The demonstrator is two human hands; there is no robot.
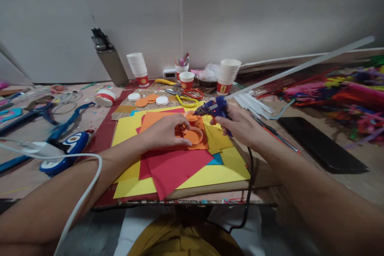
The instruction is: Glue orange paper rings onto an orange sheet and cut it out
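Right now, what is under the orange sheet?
Red paper and yellow paper show past the edges of the orange sheet. Whatever lies beneath its middle is covered and cannot be seen.

forearms [103,168]: bare | top [180,242]: mustard-yellow, creased | legwear [130,226]: pale

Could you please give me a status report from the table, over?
Right grip: holding blue glue gun. Left grip: curled at orange round piece. Possible snag: black cord hanging below the blue glue gun.
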